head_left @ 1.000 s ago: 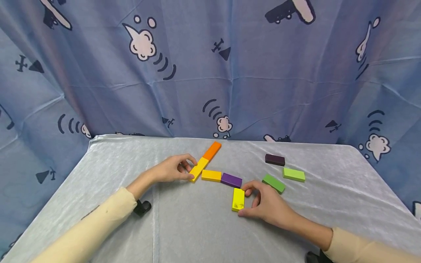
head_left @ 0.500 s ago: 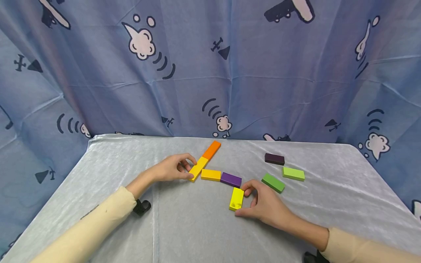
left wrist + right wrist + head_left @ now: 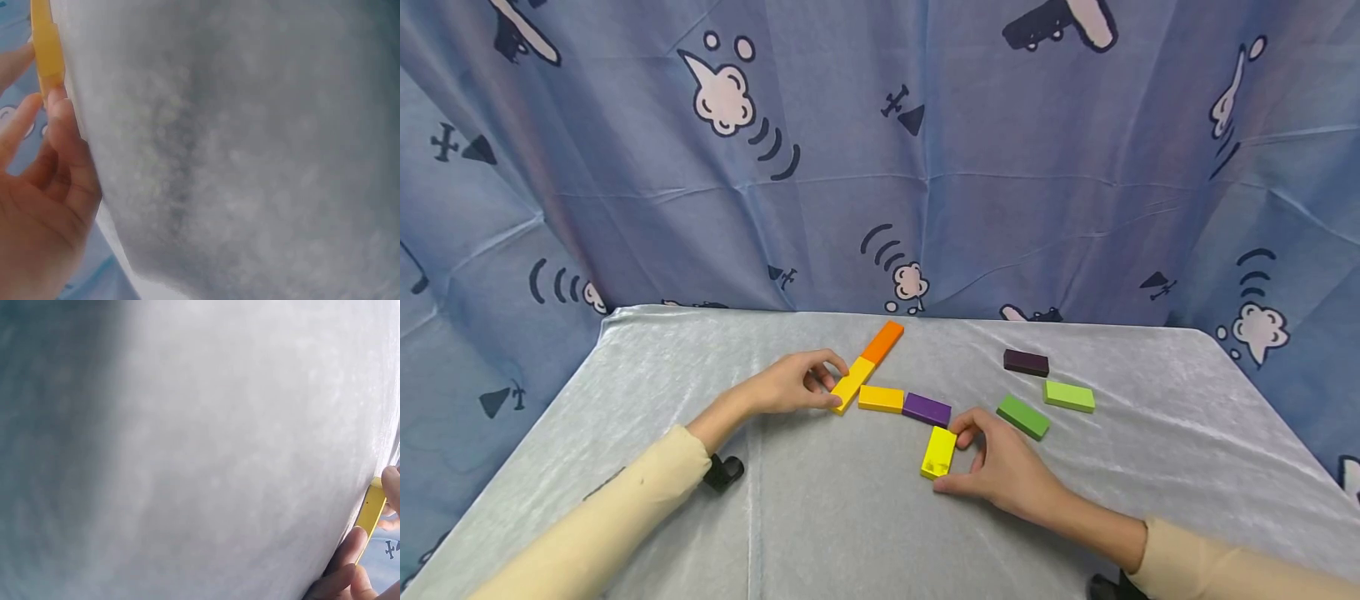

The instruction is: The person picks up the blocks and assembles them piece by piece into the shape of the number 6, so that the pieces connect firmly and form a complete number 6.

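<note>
Your right hand point(image 3: 1000, 467) pinches the bright yellow rectangular block point(image 3: 938, 452) between thumb and forefinger, the grip clamped on its 2 short ends. The block lies flat on the grey velvety table point(image 3: 820, 517), its far end just beside the purple rectangular block point(image 3: 927, 409), so it appears to continue the chain at an angle. The right wrist view shows the same block point(image 3: 373, 509) edge-on between your fingertips.

Your left hand point(image 3: 790, 385) curls its fingers round the near end of the long amber-yellow block point(image 3: 852, 385), apparently steadying it; that grip is also closed on the block, as the left wrist view confirms point(image 3: 47, 47). An orange rectangular block point(image 3: 883, 342) continues this piece at its far end, and a short amber block point(image 3: 881, 399) bridges it to the purple one.

To the right, well apart from the chain, lie 3 loose pieces: a dark green block point(image 3: 1023, 417), nearest your right hand, a light green block point(image 3: 1069, 397), and a dark maroon block point(image 3: 1026, 362). A patterned blue curtain point(image 3: 880, 167) hangs behind. Nothing stands between your hands and the chain.
</note>
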Demonstrator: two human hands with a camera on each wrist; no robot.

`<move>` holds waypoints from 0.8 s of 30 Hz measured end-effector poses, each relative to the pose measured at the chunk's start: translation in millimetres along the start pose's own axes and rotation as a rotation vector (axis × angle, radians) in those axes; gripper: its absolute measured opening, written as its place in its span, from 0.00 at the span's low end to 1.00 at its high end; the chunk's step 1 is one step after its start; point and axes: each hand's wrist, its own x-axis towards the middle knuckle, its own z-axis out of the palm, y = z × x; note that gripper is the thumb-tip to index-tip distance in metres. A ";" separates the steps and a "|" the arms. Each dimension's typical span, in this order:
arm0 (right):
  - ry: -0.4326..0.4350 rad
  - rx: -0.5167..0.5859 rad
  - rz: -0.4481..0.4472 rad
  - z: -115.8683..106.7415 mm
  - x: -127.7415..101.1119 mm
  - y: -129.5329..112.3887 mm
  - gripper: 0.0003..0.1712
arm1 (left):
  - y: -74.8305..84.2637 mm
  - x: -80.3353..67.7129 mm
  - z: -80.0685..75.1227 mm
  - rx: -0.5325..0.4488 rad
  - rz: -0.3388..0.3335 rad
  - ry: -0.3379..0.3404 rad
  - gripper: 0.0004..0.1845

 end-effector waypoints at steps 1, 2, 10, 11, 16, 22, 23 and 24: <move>0.000 -0.001 0.002 0.1 0.0 0.0 0.39 | 0.1 0.0 -0.1 -0.002 0.000 0.000 0.21; -0.002 0.000 0.003 0.1 0.1 0.0 0.39 | 0.1 0.1 -0.1 -0.002 -0.001 0.000 0.21; -0.036 0.053 0.026 -4.5 -0.2 -0.9 0.40 | 0.6 0.2 -0.3 -0.010 -0.001 -0.003 0.21; -0.043 0.065 0.030 -6.3 -0.5 -0.5 0.40 | 0.7 0.2 -0.3 -0.011 -0.002 -0.004 0.21; -0.093 0.117 0.032 -20.6 -2.2 7.1 0.39 | 0.8 0.3 -0.7 -0.015 -0.009 -0.009 0.21; -0.175 0.215 -0.055 -46.2 -4.4 19.2 0.35 | 0.3 -0.6 -1.6 -0.035 -0.005 -0.011 0.21; -0.179 0.222 -0.069 -50.5 -5.0 21.4 0.34 | 0.2 -0.8 -1.7 -0.037 -0.004 -0.010 0.22; -0.179 0.220 -0.083 -54.8 -5.6 23.7 0.33 | -0.1 -1.0 -1.7 -0.037 -0.002 -0.010 0.22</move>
